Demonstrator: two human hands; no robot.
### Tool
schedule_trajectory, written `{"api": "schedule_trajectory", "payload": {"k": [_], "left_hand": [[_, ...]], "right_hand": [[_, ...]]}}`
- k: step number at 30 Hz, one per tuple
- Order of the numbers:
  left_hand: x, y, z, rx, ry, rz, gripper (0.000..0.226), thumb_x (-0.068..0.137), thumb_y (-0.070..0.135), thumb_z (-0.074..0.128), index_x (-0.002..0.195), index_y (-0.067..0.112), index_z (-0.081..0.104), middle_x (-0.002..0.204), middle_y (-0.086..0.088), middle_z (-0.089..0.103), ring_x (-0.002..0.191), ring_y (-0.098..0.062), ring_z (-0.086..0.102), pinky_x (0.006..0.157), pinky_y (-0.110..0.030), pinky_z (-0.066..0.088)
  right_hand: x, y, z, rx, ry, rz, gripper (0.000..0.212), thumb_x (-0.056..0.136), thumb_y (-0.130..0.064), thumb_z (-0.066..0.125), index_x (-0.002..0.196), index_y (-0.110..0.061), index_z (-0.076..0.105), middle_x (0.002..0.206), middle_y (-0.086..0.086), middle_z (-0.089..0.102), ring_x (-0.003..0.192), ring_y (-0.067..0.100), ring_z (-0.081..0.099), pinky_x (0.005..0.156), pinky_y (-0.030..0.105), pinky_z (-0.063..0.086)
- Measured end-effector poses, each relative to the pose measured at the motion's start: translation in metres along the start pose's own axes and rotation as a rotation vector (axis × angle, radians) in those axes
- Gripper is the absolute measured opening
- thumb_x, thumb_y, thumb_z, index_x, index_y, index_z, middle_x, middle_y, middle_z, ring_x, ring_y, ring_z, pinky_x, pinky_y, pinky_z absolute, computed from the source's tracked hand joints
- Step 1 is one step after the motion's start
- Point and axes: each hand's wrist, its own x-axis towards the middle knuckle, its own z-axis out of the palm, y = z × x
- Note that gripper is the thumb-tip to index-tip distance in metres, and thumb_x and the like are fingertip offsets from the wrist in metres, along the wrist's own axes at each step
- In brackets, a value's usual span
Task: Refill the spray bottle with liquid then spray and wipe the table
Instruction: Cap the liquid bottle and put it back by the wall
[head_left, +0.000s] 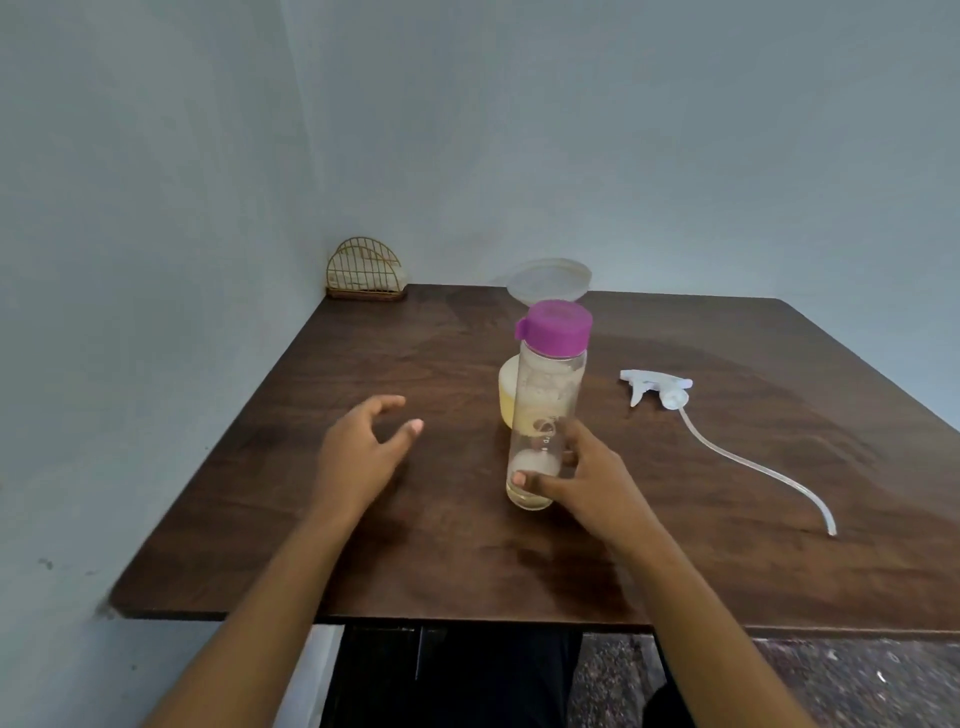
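Observation:
A clear bottle (545, 405) with a purple cap (556, 325) stands upright in the middle of the dark wooden table (415, 545), with a little liquid at its bottom. My right hand (582, 483) holds it low down, thumb on the front and fingers round the right side. Behind it, partly hidden, stands a pale yellow container (508, 392). A white spray head (657, 387) with a long clear tube (753, 467) lies on the table to the right. My left hand (363, 447) hovers left of the bottle, fingers loosely curved, holding nothing.
A translucent round lid or bowl (550, 280) sits at the table's back edge. A gold wire holder (366, 273) stands in the back left corner against the wall. The wall runs along the table's left and far sides.

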Motion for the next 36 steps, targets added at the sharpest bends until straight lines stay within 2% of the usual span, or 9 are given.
{"api": "schedule_trajectory", "payload": {"k": [3,6,9,13,19,22,28,36], "left_hand": [[0.049,-0.030,-0.008,0.247,0.030,-0.021,0.042,0.087,0.037,0.064,0.126,0.020,0.059,0.132,-0.005,0.058,0.124,-0.024,0.050,0.100,-0.037,0.041],[0.097,-0.056,-0.005,0.432,-0.016,-0.070,0.051,0.088,0.044,0.060,0.133,0.023,0.052,0.140,-0.007,0.051,0.130,-0.028,0.045,0.107,-0.045,0.038],[0.137,-0.069,0.001,0.533,-0.045,-0.084,0.058,0.088,0.053,0.053,0.137,0.023,0.047,0.144,-0.008,0.047,0.134,-0.029,0.041,0.111,-0.051,0.032],[0.180,-0.079,0.009,0.558,-0.093,-0.108,0.063,0.090,0.059,0.045,0.141,0.024,0.041,0.153,-0.008,0.034,0.142,-0.029,0.027,0.116,-0.054,0.019],[0.217,-0.083,0.023,0.599,-0.184,-0.093,0.068,0.092,0.065,0.027,0.150,0.030,0.023,0.161,-0.005,0.014,0.148,-0.029,0.008,0.116,-0.058,0.006],[0.224,-0.086,0.028,0.632,-0.194,-0.092,0.068,0.092,0.066,0.019,0.152,0.033,0.014,0.162,-0.004,0.007,0.148,-0.030,0.002,0.115,-0.059,0.002],[0.224,-0.091,0.032,0.666,-0.174,-0.071,0.069,0.092,0.067,0.016,0.152,0.033,0.010,0.162,-0.003,0.005,0.149,-0.029,0.001,0.115,-0.059,0.002],[0.223,-0.091,0.033,0.681,-0.149,-0.070,0.069,0.092,0.066,0.016,0.152,0.034,0.009,0.162,-0.002,0.006,0.149,-0.029,0.000,0.116,-0.058,0.003]], "right_hand": [[0.018,-0.013,0.025,-0.046,0.009,-0.032,0.053,0.070,-0.029,0.082,0.112,-0.023,0.050,0.102,-0.013,0.062,0.096,0.006,0.061,0.084,0.021,0.046],[0.049,-0.023,0.056,-0.029,0.033,-0.065,0.061,0.068,-0.030,0.083,0.113,-0.030,0.041,0.110,-0.008,0.064,0.103,0.009,0.061,0.091,0.026,0.048],[0.094,-0.032,0.086,-0.041,0.084,-0.086,0.062,0.069,-0.031,0.082,0.113,-0.029,0.039,0.118,-0.002,0.064,0.107,0.015,0.062,0.094,0.035,0.050],[0.168,-0.043,0.115,-0.064,0.134,-0.090,0.060,0.073,-0.031,0.079,0.118,-0.022,0.041,0.123,0.001,0.061,0.110,0.018,0.059,0.089,0.027,0.046],[0.289,-0.047,0.132,-0.072,0.267,-0.058,0.061,0.075,-0.031,0.077,0.123,-0.015,0.043,0.125,0.006,0.053,0.114,0.023,0.053,0.093,0.035,0.044],[0.339,-0.048,0.134,-0.108,0.283,-0.068,0.060,0.078,-0.029,0.074,0.125,-0.012,0.042,0.127,0.007,0.052,0.116,0.024,0.052,0.090,0.032,0.041],[0.402,-0.046,0.136,-0.152,0.304,-0.074,0.064,0.082,-0.028,0.070,0.134,-0.010,0.037,0.130,0.011,0.053,0.119,0.025,0.051,0.094,0.033,0.041],[0.430,-0.041,0.134,-0.180,0.330,-0.099,0.064,0.084,-0.032,0.068,0.135,-0.008,0.036,0.132,0.009,0.053,0.122,0.025,0.050,0.097,0.035,0.041]]}}
